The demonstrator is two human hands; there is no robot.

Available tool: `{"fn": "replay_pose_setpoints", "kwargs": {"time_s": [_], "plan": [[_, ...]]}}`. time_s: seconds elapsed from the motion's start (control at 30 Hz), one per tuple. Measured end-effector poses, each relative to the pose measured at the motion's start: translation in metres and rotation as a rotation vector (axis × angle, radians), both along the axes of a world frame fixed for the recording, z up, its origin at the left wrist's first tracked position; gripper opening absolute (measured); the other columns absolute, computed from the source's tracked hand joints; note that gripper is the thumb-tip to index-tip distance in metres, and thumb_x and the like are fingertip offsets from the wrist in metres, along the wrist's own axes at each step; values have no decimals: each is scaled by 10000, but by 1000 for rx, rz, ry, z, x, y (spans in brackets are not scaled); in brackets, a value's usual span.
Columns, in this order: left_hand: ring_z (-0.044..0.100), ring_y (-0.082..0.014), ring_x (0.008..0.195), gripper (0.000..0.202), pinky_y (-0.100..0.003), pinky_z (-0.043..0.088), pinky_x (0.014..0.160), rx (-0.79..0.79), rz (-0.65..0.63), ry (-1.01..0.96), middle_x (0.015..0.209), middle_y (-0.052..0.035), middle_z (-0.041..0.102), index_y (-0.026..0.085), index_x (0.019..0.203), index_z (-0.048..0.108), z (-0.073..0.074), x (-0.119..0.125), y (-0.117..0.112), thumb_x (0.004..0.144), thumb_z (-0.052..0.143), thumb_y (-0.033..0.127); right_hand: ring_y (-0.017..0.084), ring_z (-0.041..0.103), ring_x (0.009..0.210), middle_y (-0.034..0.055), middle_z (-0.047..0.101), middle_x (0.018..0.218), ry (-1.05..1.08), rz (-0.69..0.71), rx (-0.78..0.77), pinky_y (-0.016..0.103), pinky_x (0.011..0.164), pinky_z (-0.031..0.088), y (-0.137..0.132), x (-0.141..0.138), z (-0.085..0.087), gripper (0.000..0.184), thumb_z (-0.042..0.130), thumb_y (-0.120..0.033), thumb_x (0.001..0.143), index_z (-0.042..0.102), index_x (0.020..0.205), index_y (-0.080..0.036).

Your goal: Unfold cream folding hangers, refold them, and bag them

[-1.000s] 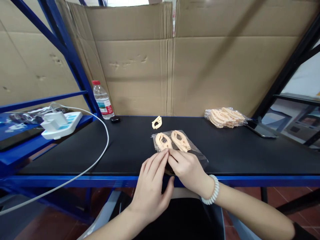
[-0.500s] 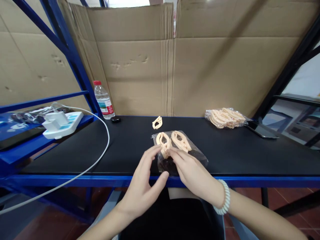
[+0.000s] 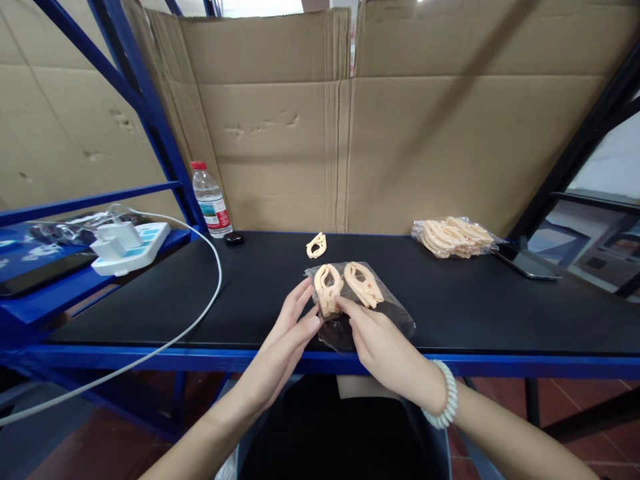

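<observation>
Cardboard panels (image 3: 270, 153) behind a black table (image 3: 490, 307), red floor tiles (image 3: 565, 399) below.

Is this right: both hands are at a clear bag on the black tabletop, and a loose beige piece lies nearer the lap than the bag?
No: the head view shows the loose beige piece beyond the clear bag, toward the back of the black tabletop. The rest holds.
</observation>
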State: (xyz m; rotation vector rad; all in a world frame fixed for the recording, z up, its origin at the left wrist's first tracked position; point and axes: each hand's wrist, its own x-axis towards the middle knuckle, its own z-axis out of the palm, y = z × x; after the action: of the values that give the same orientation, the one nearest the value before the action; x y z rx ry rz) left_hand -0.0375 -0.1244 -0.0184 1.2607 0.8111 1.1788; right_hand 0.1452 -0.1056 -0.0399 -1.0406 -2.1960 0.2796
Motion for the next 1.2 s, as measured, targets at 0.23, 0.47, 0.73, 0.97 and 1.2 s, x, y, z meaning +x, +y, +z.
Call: {"fn": "replay_pose_setpoints", "kwargs": {"time_s": [0.23, 0.47, 0.73, 0.97, 1.2], "plan": [[186, -294, 1425, 701, -478, 211, 1160, 22, 125, 113, 1546, -61, 239, 291, 1437, 304, -1, -6, 23, 821, 593, 460, 237, 481, 1271, 204, 506, 1354, -109, -17, 48, 441, 1064, 417, 0, 1, 4, 546, 334, -7, 834, 406, 1374, -43], [243, -208, 1414, 711, -343, 207, 1173, -72, 83, -1, 1514, -114, 307, 156, 1454, 230, 6, 10, 48, 855, 563, 347, 263, 524, 1203, 235, 591, 1195, -208, -23, 121, 449, 1044, 421, 14, -8, 6, 547, 317, 38, 755, 474, 1279, 35], [129, -236, 1443, 701, -394, 163, 1178, 15, 135, 168, 1558, -100, 187, 214, 1448, 249, 0, 1, 44, 852, 561, 414, 258, 656, 971, 190, 677, 1051, -335, -32, 273, 381, 864, 542, -23, 14, 28, 401, 391, -27, 795, 609, 1132, -39], [274, -272, 1399, 565, -418, 247, 1146, 78, 144, 192, 1504, -96, 325, 227, 1343, 409, -2, -9, 41, 835, 575, 408, 225, 662, 792, 142, 698, 859, -431, -319, 292, 340, 734, 490, 74, 15, 101, 305, 385, -104, 856, 668, 967, -79], [342, -260, 1363, 482, -401, 274, 1133, 62, 159, 145, 1442, -85, 422, 215, 1247, 491, 0, -10, 40, 802, 623, 346, 255, 419, 1303, 184, 437, 1426, -768, 67, 135, 345, 1019, 376, 230, -25, 65, 608, 437, 37, 796, 400, 1397, -47]]}}
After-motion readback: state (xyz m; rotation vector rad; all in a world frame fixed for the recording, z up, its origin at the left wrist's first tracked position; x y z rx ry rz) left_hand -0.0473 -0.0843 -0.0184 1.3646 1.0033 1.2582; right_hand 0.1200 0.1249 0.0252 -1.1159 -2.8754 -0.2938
